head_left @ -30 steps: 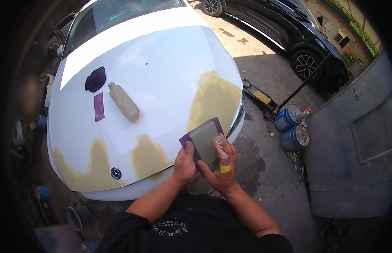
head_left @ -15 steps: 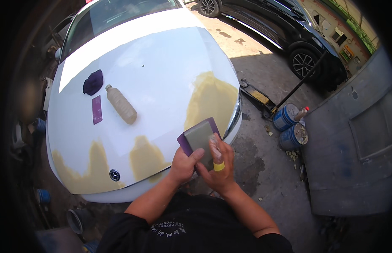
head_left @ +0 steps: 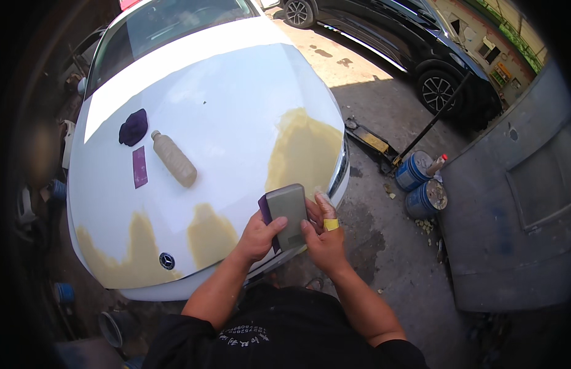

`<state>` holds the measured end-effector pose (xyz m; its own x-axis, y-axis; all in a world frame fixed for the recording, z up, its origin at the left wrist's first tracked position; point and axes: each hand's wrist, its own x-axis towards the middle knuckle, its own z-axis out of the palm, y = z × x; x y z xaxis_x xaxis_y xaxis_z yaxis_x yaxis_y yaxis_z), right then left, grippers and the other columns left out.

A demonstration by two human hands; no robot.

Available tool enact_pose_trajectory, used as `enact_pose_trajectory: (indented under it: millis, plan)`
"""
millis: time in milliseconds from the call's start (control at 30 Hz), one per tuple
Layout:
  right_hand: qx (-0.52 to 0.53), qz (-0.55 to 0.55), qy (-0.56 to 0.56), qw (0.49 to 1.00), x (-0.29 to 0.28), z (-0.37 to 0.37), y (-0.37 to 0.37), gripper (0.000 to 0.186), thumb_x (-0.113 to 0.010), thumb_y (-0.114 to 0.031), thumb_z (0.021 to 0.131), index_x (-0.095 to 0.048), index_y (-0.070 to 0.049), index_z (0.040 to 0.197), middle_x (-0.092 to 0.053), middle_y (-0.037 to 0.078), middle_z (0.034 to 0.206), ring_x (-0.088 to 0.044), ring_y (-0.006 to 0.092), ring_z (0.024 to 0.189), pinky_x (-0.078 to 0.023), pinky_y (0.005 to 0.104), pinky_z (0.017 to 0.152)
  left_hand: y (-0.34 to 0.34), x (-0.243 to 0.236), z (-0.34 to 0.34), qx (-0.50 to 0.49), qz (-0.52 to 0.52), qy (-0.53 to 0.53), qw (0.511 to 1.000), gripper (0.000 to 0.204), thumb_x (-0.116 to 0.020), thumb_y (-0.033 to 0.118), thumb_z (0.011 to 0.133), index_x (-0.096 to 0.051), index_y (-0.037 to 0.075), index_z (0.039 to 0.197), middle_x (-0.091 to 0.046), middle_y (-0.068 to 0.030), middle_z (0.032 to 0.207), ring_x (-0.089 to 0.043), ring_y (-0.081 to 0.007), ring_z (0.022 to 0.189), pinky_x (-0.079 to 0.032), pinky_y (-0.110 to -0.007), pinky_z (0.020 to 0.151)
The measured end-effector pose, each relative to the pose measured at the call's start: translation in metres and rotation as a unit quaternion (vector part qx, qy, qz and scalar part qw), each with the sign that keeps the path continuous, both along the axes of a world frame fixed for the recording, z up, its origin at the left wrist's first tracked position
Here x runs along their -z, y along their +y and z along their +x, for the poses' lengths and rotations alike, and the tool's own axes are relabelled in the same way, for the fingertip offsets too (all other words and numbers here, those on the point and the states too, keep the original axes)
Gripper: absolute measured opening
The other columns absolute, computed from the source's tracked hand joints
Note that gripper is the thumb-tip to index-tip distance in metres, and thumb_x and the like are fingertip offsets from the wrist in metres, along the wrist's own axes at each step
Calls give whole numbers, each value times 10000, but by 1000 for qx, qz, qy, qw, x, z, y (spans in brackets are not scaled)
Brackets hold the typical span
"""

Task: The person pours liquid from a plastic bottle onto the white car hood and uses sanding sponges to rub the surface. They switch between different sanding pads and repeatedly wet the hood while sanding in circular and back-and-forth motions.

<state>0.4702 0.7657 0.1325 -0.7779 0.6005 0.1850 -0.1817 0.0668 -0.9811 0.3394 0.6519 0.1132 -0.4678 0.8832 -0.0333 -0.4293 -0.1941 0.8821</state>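
Note:
Both my hands hold a grey sanding block [head_left: 288, 212] above the front edge of a white car hood [head_left: 224, 123]. Purple sandpaper [head_left: 264, 208] lies behind the block and sticks out along its left side. My left hand [head_left: 258, 237] grips the left edge, thumb on the block's face and fingers behind. On the lower right side, my right hand [head_left: 325, 245] closes with its thumb on the face; yellow tape [head_left: 331, 224] wraps one finger. The index finger looks whitish with dust. How far the sandpaper reaches behind the block is hidden.
On the hood lie a cloudy plastic bottle [head_left: 174, 161], a purple strip of sandpaper [head_left: 139, 167] and a dark purple cloth [head_left: 133, 127]. Tan filler patches [head_left: 307, 150] mark the hood. To the right are a floor jack [head_left: 374, 140], blue buckets [head_left: 427, 200] and a grey panel [head_left: 513, 246].
The block has turned more upright and shifted slightly left. Sandpaper that stuck out at its right edge no longer shows there. My right hand has moved a little to the right.

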Motion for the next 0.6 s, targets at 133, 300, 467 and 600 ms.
enact_pose_trajectory:
  millis: [133,300,467,600]
  plan:
    - [44,184,-70,979,5,1,-1,674,-610,1,909,-289,-23,1502,-468,243,1451,-517,332,1313,-419,401,1083,3,1,2,-16,-54,40,998,439,-579,207,1000,-472,-11,1366,-591,-95,1275,-549,-174,1166,-440,-339,1014]
    - [64,365,-49,928,-5,1,-5,698,-680,-43,836,-382,-66,1467,-446,251,1454,-557,427,1234,-491,419,994,3,-6,3,-15,-80,54,995,429,-557,208,1016,-464,-5,1376,-587,-91,1284,-538,-165,1179,-429,-332,1025]
    - [90,409,-10,908,-3,-1,1,738,-736,-62,789,-400,-44,1445,-404,268,1460,-509,457,1251,-450,472,1028,6,-8,2,-15,-22,-3,1000,434,-556,186,1012,-451,-3,1388,-580,-109,1306,-565,-200,1184,-458,-360,1022]
    - [84,431,6,898,-7,0,-2,775,-786,-94,759,-412,-25,1434,-405,262,1455,-470,445,1278,-413,485,1053,9,-15,3,-21,2,-49,999,440,-545,203,1020,-440,-2,1395,-568,-130,1327,-580,-233,1194,-476,-386,1024]
